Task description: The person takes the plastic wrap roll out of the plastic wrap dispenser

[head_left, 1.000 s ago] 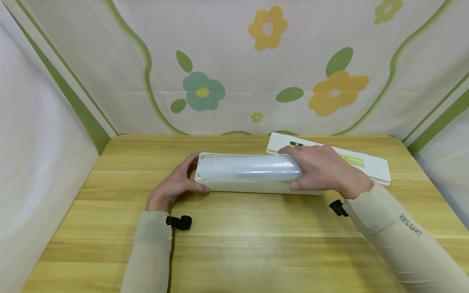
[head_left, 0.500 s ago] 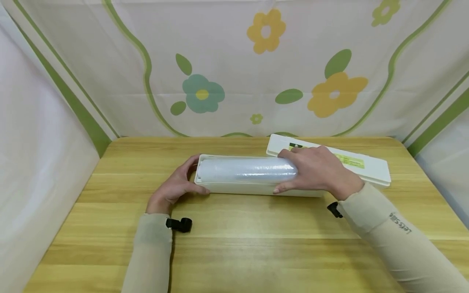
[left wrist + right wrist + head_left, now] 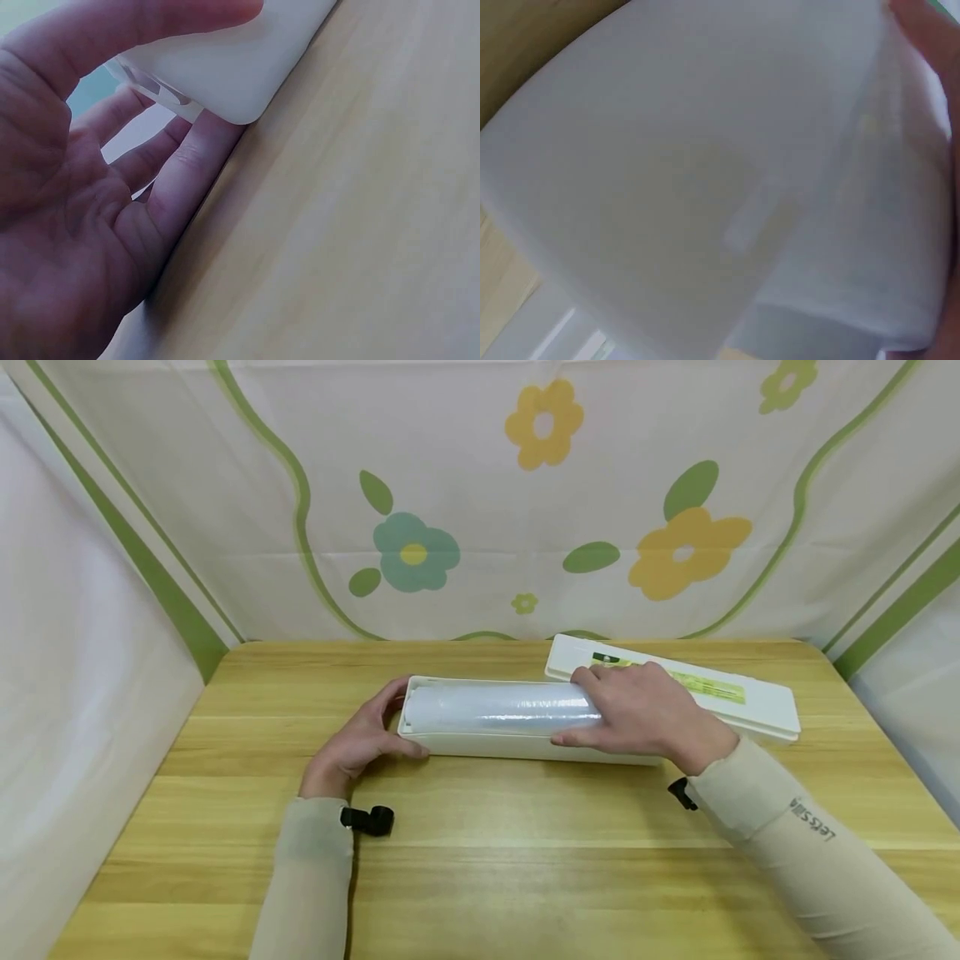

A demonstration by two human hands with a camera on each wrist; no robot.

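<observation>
Film roll (image 3: 495, 706) sits in long white box (image 3: 510, 748) on table (image 3: 480, 868), 12 o'clock from you. Your L hand (image 3: 365, 732), 9 o'clock of it, grips box end, thumb near side, fingers behind. Your R hand (image 3: 645, 710), approx 3 o'clock, arches over roll, fingers + thumb bent round box. Lid (image 3: 765, 700) at 2 o'clock.

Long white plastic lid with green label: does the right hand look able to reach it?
Probably yes: the lid lies beyond the right hand, its right end uncovered, though that hand spans an open white box.
</observation>
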